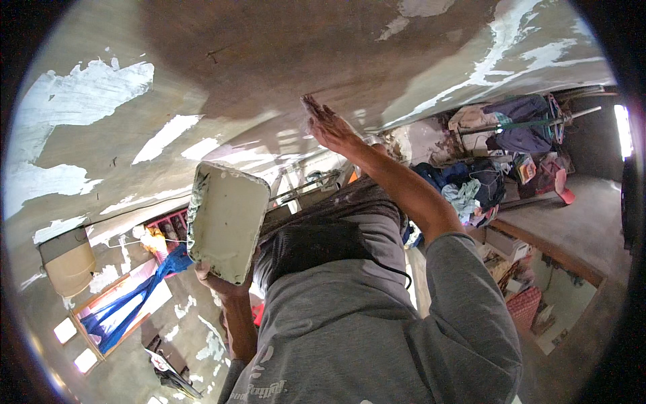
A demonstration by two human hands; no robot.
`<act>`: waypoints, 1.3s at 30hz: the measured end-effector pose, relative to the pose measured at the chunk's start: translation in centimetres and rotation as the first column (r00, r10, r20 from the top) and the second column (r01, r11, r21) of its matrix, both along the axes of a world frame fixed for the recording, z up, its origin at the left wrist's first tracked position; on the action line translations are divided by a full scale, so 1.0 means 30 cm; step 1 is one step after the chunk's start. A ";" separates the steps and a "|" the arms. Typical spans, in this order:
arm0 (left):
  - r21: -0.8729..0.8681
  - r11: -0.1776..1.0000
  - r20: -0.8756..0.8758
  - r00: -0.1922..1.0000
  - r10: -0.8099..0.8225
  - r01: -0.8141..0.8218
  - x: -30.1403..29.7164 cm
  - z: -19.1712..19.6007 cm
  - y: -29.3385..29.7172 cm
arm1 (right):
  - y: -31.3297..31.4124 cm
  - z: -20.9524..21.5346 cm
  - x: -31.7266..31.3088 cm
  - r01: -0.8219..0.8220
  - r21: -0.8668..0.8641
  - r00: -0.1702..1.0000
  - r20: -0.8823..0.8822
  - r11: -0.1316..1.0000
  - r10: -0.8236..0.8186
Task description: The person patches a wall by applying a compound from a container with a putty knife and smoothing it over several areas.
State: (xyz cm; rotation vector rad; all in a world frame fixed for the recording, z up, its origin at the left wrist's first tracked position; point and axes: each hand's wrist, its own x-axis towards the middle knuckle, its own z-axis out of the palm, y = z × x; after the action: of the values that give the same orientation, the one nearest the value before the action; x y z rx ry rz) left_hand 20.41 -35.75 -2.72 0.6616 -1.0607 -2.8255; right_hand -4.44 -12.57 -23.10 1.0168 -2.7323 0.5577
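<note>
My left hand [227, 284] grips the lower end of a pale rectangular plastic tub [232, 212], its fingers mostly hidden beneath it. White-grey smears crust the tub's rim and side, and its inside shows only a thin coating. Higher up and to the right, my right hand [328, 128] is stretched out with its fingers extended, nothing visible in it. It lies at or close to the grey-brown wall [249, 81]; whether it touches cannot be told. White filler patches [101, 87] spread over the wall at the left, and more streaks [498, 54] run at the right.
Clothes [521, 128] hang from a rail at the right, above a heap of clothes and bags [471, 188]. A framed opening or mirror [558, 303] stands lower right. At the left are a blue curtain [145, 289] over a bright window and a red rack [165, 232].
</note>
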 end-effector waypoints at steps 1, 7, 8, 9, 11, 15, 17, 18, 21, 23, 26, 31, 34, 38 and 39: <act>-0.004 1.000 0.016 1.000 0.006 -0.006 0.003 -0.006 -0.004 | 0.002 0.009 -0.001 -0.012 0.143 0.999 -0.044 0.990 0.018; 0.035 0.999 -0.025 1.000 -0.003 0.004 -0.011 -0.016 -0.004 | 0.017 0.006 0.002 -0.001 0.479 1.000 -0.023 0.878 0.013; 0.031 0.999 -0.011 1.000 0.020 -0.020 -0.010 -0.021 -0.006 | 0.023 -0.001 0.005 -0.010 0.464 1.000 0.005 0.886 0.009; 0.026 0.999 0.002 0.999 0.043 -0.043 -0.008 -0.027 -0.010 | 0.024 -0.008 0.009 -0.019 0.449 0.999 0.032 0.893 0.005; 0.020 0.998 0.014 0.998 0.054 -0.054 -0.007 -0.036 -0.018 | 0.015 -0.021 0.022 0.018 0.139 0.993 0.110 0.990 -0.033; 0.066 0.995 0.021 0.997 0.072 -0.073 0.003 -0.071 -0.036 | 0.004 0.001 0.019 -0.016 0.021 0.999 0.047 1.000 0.015; 0.075 0.992 0.031 0.994 0.103 -0.105 0.015 -0.083 -0.039 | -0.006 0.092 0.025 0.089 -0.024 0.946 0.315 0.996 -0.077; 0.057 0.993 0.034 0.994 0.104 -0.106 0.013 -0.081 -0.036 | -0.010 0.142 0.037 0.148 -0.033 0.890 0.440 0.988 -0.119; 0.025 0.993 0.059 0.992 0.112 -0.113 0.005 -0.082 -0.036 | 0.028 0.140 0.090 0.312 -0.348 0.936 0.275 0.884 -0.222; 0.031 0.992 0.073 0.990 0.123 -0.126 0.006 -0.089 -0.036 | 0.042 0.150 0.082 0.200 -0.379 0.977 0.149 0.904 -0.153; 0.053 0.989 0.081 0.987 0.136 -0.140 0.014 -0.103 -0.036 | 0.047 0.260 0.025 0.066 -0.314 0.990 0.140 0.947 -0.023; 0.099 0.990 0.007 0.995 0.097 -0.097 0.009 -0.085 -0.039 | 0.070 0.383 -0.120 -0.045 -0.408 0.999 -0.020 0.912 0.040; 0.199 0.971 -0.006 0.991 0.135 -0.131 -0.001 -0.073 -0.037 | 0.063 0.425 -0.111 0.048 -0.342 0.984 -0.146 0.939 -0.103; 0.219 0.964 -0.008 0.988 0.155 -0.150 -0.003 -0.035 -0.041 | 0.040 0.358 -0.052 0.096 -0.546 0.995 0.032 0.832 -0.094; 0.213 0.963 -0.001 0.986 0.167 -0.163 0.001 -0.030 -0.043 | 0.033 0.355 -0.023 0.186 -0.507 0.979 0.169 0.842 -0.115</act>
State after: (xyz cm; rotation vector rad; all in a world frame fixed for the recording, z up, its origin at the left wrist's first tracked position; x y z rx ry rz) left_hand 20.44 -37.03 -3.63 0.7008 -0.6705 -2.8141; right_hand -5.12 -11.58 -12.45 0.6360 -2.4994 1.2862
